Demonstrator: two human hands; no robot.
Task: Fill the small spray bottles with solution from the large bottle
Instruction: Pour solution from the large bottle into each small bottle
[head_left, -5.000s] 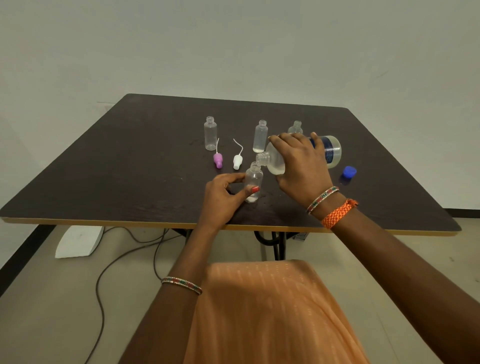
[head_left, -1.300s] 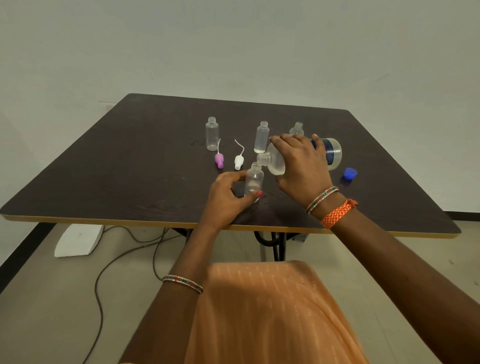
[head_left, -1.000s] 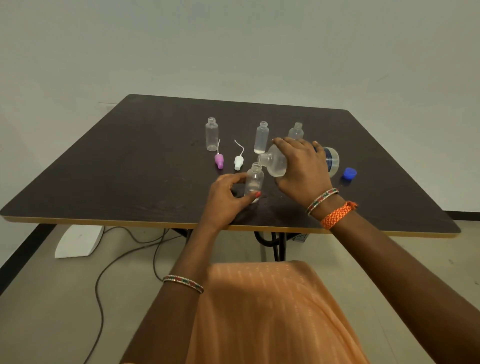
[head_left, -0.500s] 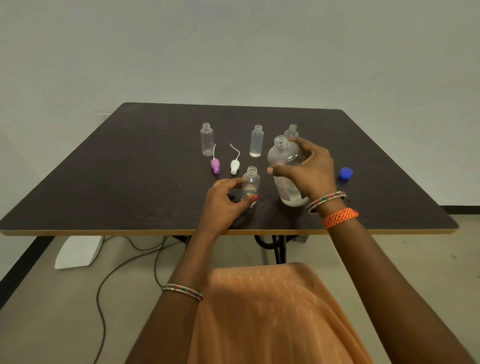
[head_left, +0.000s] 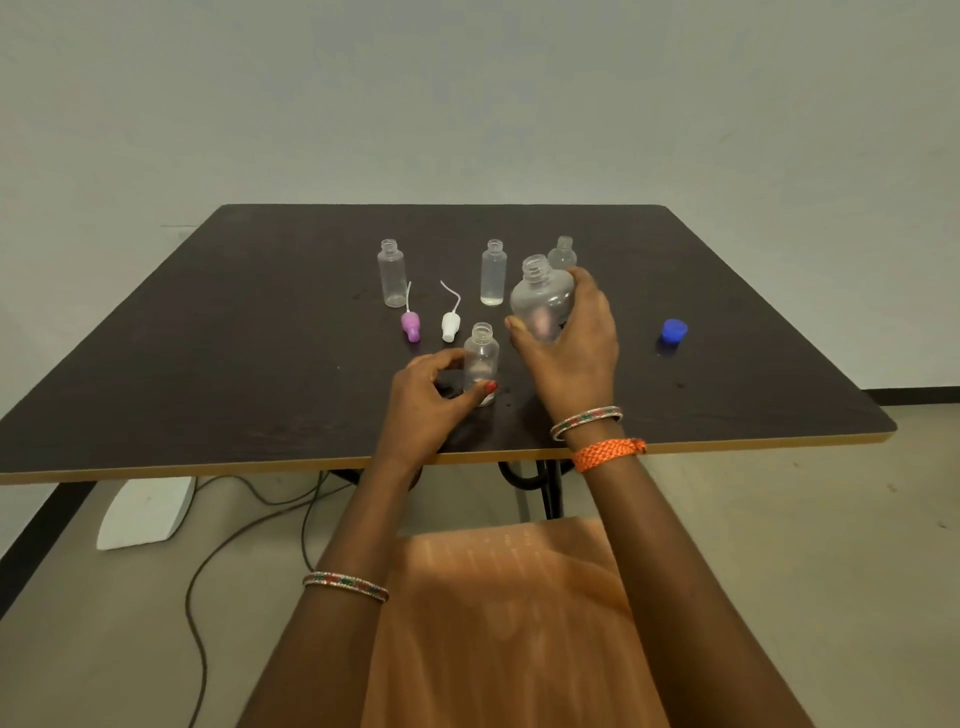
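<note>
four small bottles (head_left: 481, 358), one large bottle (head_left: 540, 301) (uncapped), two spray tops (head_left: 450, 325).

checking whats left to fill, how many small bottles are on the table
4. One at the near edge, held by the left hand; a tall one at far left; a tall one at centre; a round one partly hidden behind the large bottle.

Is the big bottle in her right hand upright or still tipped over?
Upright. The large bottle stands with its open neck pointing up, gripped by the right hand; its blue cap lies apart on the table.
</note>
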